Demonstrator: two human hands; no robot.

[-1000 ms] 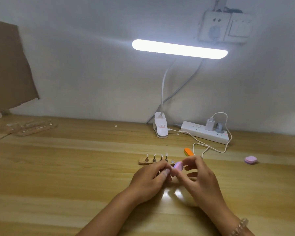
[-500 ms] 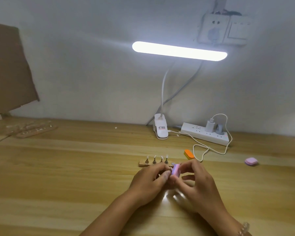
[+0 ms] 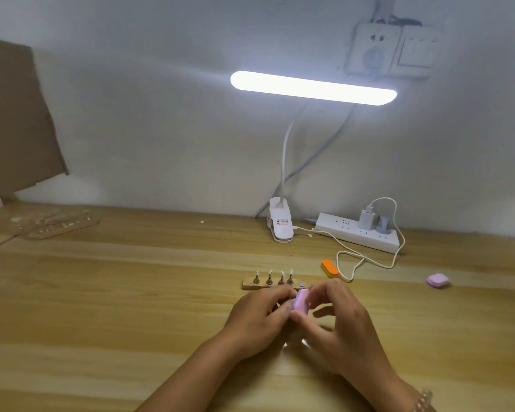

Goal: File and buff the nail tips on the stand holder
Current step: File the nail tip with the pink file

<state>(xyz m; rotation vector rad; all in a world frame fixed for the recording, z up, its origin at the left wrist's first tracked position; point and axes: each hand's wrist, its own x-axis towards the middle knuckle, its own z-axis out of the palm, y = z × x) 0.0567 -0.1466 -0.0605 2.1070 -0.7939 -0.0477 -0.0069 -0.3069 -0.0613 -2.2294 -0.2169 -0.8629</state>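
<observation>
left hand (image 3: 256,319) low centre — fingers curled in, what they pinch is hidden | stand holder (image 3: 248,284) just above it, four nail tips (image 3: 269,273) upright | pink buffer block (image 3: 300,300) pinched by right hand (image 3: 339,319) | risk: hard stroke — small tip could flick loose from fingers

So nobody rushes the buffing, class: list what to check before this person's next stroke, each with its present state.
1. Right hand pinches the pink buffer block: ok.
2. Nail tip held in left hand: cannot tell, fingers hide it.
3. Four nail tips upright on stand holder: ok.
4. Lamp lit: ok.
5. Orange block lies apart, untouched: ok.
</observation>
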